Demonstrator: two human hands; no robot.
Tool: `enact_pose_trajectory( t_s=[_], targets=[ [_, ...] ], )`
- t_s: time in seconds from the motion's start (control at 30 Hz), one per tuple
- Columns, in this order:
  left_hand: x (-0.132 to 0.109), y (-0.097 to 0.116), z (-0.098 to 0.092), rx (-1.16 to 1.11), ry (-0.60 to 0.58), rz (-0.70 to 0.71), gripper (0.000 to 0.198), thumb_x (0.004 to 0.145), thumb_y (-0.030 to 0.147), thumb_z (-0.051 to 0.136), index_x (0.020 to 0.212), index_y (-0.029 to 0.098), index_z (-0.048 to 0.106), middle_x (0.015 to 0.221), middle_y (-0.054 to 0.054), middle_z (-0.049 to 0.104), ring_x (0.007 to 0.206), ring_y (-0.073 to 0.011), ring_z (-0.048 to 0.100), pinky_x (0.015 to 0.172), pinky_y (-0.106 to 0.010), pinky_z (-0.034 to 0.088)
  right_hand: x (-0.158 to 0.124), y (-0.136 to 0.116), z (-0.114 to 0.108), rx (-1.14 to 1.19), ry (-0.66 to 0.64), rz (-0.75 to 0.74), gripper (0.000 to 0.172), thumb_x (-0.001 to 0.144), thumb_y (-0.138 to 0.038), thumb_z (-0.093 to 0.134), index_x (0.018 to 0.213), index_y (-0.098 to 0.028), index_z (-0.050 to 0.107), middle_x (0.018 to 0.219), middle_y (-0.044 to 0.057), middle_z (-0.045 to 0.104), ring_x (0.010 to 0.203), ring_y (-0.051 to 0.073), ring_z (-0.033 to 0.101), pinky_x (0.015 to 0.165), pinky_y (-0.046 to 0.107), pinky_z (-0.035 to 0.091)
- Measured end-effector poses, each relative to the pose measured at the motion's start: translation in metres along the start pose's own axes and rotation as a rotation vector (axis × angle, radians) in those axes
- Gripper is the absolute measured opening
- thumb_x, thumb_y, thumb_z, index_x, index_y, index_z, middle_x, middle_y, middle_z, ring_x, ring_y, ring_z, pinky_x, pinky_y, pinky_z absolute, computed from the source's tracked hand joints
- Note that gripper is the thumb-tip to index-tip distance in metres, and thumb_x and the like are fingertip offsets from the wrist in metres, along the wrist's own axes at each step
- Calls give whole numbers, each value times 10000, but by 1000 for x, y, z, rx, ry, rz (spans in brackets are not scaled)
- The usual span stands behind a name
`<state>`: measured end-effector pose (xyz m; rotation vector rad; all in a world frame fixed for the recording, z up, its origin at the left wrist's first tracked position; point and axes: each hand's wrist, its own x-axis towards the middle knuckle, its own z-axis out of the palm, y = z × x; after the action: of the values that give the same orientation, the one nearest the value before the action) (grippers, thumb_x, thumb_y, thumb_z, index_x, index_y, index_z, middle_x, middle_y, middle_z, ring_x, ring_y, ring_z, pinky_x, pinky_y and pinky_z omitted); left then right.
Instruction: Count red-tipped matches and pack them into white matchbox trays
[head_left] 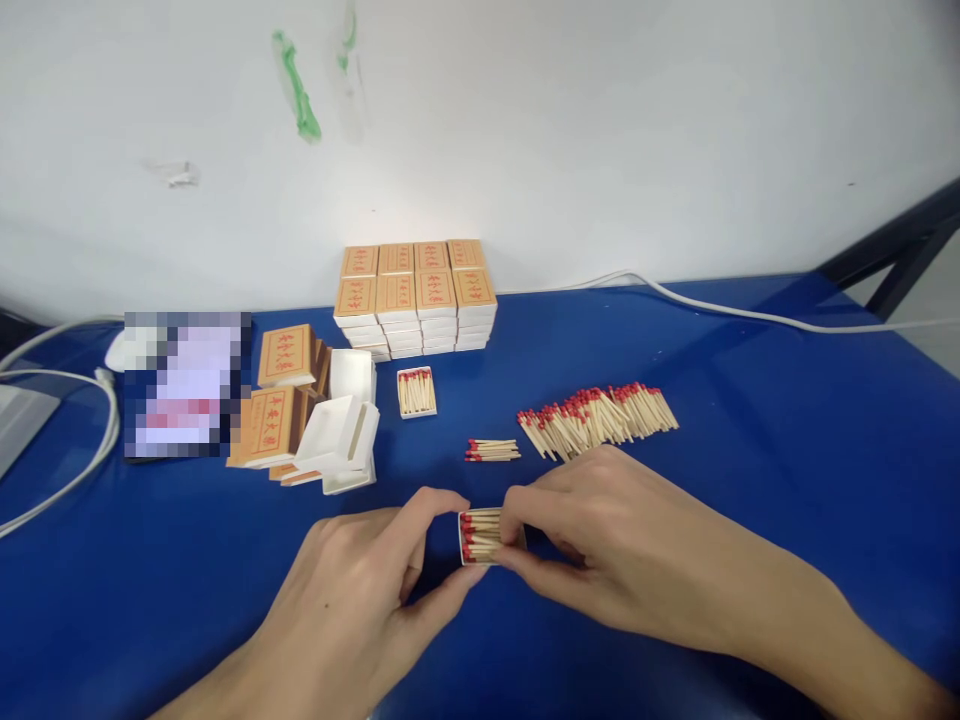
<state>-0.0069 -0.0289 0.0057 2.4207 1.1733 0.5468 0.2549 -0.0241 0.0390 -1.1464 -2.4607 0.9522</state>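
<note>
Near the front of the table, my left hand (375,575) grips a small white matchbox tray (460,542) between thumb and index finger at its left end. Red-headed matches (481,536) lie inside it, heads to the left. My right hand (600,535) has its thumb and index finger closed together over the tray's right end, on the matches there; the fingertips partly hide them. Just beyond the tray is a small row of matches (493,450). Behind my right hand spreads a larger loose pile of matches (600,415). Another filled tray (417,393) stands farther back.
Closed matchboxes (416,295) are stacked against the wall. To the left lie orange matchbox sleeves (274,425) and white empty trays (337,430). A blurred-out phone (187,385) and white cables (112,430) are at far left. Another cable (720,308) runs along the back right.
</note>
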Motion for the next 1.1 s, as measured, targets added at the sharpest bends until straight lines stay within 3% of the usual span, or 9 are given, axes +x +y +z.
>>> enact_pose_trajectory(
  t_s=[0.13,0.3,0.47,0.67,0.73,0.9,1.0,1.1],
  targets=[
    [-1,0,-2,-3,-10,-3,230,1073,435,726,1246,297,663,614,155,399,433,-71,444,451,-212,367,2,-1,0,0,12,13,150,1077,-183,660,938,-228,694,761,-94,642,639,77,542,670,299,349],
    [-2,1,-3,-15,-16,-3,213,1069,422,732,1230,302,660,621,154,417,441,-67,464,455,-201,379,3,1,-1,-8,31,15,146,1052,-278,737,929,-224,681,731,-102,602,602,82,481,644,312,331],
    [0,0,0,-6,0,-7,237,1065,417,737,1251,293,658,615,159,403,434,-69,460,454,-211,375,2,2,0,-28,52,-13,106,1082,-188,675,988,-232,697,779,-100,638,649,77,537,664,305,344],
    [-1,0,-1,-3,-4,1,239,1067,414,732,1258,294,653,618,158,398,428,-73,448,440,-210,372,2,2,2,-35,30,-52,114,1119,-210,645,1038,-229,722,828,-81,685,697,93,591,685,304,372],
    [-2,0,-2,1,-2,9,226,1063,406,738,1241,294,654,617,157,400,427,-73,454,433,-213,365,2,3,3,-73,105,-63,130,1131,-233,636,1052,-218,737,791,-75,668,657,99,572,655,303,370],
    [-2,-1,-2,5,-1,21,232,1056,363,739,1260,306,646,623,156,398,428,-79,454,443,-215,381,8,12,7,-295,476,-10,133,1118,-229,663,1178,-191,776,627,-102,516,518,106,469,584,298,356],
    [-2,-1,-1,8,1,22,252,1051,359,744,1273,310,637,625,157,399,427,-79,458,444,-219,381,11,17,9,-390,516,25,113,1110,-251,693,1145,-202,789,619,-98,565,504,103,508,567,300,364],
    [-3,-2,0,9,10,24,261,1048,354,745,1278,310,630,624,161,404,426,-78,460,448,-219,387,13,20,12,-416,491,15,115,1117,-280,693,1111,-210,784,741,-61,728,554,107,608,576,305,394]
  ],
)
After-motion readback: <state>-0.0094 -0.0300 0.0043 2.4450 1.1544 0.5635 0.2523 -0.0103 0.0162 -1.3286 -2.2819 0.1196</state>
